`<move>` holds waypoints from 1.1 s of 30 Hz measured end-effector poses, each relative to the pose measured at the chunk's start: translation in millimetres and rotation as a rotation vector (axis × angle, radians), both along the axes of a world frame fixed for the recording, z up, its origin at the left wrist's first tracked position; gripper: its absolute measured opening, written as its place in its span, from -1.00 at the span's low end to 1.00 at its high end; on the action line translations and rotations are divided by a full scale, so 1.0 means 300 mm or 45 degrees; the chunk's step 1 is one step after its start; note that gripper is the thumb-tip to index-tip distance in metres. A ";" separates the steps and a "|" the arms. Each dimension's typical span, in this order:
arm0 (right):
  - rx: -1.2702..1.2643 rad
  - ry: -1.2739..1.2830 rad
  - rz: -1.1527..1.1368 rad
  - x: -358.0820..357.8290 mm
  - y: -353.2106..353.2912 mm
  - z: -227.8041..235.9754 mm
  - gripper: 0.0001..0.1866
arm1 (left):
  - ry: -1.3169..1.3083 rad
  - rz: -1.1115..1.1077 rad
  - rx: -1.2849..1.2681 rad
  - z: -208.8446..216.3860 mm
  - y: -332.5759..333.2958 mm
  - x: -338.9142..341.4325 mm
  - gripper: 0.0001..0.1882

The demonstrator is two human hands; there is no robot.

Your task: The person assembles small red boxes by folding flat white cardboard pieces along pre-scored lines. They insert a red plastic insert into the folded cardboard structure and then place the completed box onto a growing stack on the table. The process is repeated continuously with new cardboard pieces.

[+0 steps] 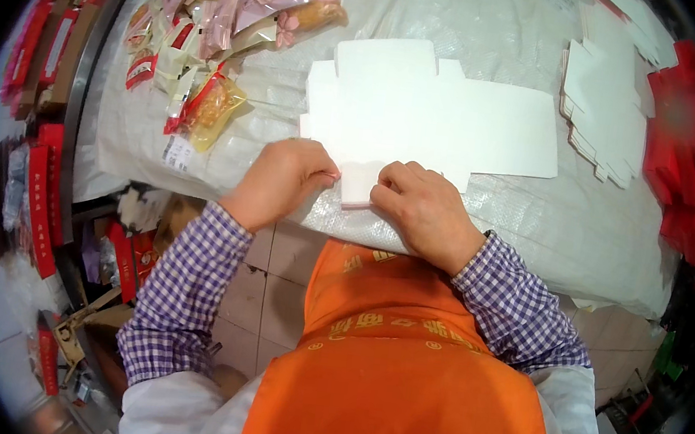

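A flat white cardboard box blank (pixel 424 116) lies before me, its inner side up, with more card edges showing beneath it. My left hand (pixel 286 179) has thumb and forefinger pinched at the left side of the blank's near flap (pixel 358 186), where a bit of pink edge shows. Curled fingers of my right hand (pixel 427 212) press on the right side of that same flap. The underside of the flap is hidden.
Wrapped pastries (pixel 216 104) are heaped at the far left of the table covered in white woven sheeting (pixel 268 84). To the right lie stacked box blanks (pixel 605 108) and red folded packaging (pixel 688 158). Red boxes (pixel 42 196) fill shelves on the left.
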State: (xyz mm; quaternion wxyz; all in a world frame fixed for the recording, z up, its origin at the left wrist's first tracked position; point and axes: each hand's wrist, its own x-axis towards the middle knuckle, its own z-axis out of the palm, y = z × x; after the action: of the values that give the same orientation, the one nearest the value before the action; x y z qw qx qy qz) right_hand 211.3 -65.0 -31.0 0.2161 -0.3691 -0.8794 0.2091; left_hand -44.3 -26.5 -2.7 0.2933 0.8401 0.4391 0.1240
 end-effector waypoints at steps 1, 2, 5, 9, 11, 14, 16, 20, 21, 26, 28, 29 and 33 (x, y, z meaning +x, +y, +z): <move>-0.020 0.010 0.004 0.002 0.002 0.001 -0.89 | 0.001 -0.022 -0.102 0.015 0.030 0.004 -0.90; -0.039 0.020 0.007 0.001 0.005 0.004 -0.88 | 0.079 -0.028 -0.232 0.038 0.065 0.013 -0.90; -0.116 0.024 0.043 0.002 0.021 0.023 -0.86 | 0.202 -0.046 -0.599 0.057 0.157 0.031 -0.86; -0.202 0.031 0.070 0.005 0.043 0.033 -0.85 | 0.343 -0.193 -0.602 0.067 0.217 0.065 -0.75; -0.211 0.043 0.060 0.006 0.038 0.034 -0.89 | 0.416 -0.236 -0.503 0.068 0.228 0.071 -0.69; -0.223 0.077 0.047 0.006 0.041 0.033 -0.91 | 0.473 -0.256 -0.510 0.070 0.236 0.084 -0.64; -0.236 0.086 0.044 0.009 0.043 0.030 -0.91 | 0.504 -0.236 -0.539 0.070 0.242 0.095 -0.66; -0.235 0.099 0.043 0.009 0.048 0.024 -0.92 | 0.591 -0.219 -0.617 0.082 0.248 0.105 -0.67; -0.221 0.097 0.037 0.014 0.047 0.021 -0.92 | 0.642 -0.239 -0.536 0.085 0.245 0.112 -0.69; -0.129 0.226 0.004 -0.010 0.040 -0.025 -0.87 | 0.408 -0.261 0.245 0.121 0.104 0.103 -0.69; -0.135 0.320 -0.046 -0.031 0.042 -0.024 -0.84 | 0.351 -0.218 0.336 0.130 0.000 0.152 -0.62; -0.151 0.393 -0.084 -0.045 0.044 -0.019 -0.82 | 0.312 -0.182 0.370 0.111 -0.019 0.164 -0.60; -0.213 0.394 -0.077 -0.024 0.012 -0.008 -0.68 | 0.166 -0.061 0.496 -0.021 -0.078 0.153 -0.60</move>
State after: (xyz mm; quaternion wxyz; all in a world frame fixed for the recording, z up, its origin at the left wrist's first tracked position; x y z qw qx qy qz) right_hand 204.2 -61.5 -33.4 0.3236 -0.3753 -0.8037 0.3293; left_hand 1.7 -49.7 -9.1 0.0992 0.8975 0.4047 0.1449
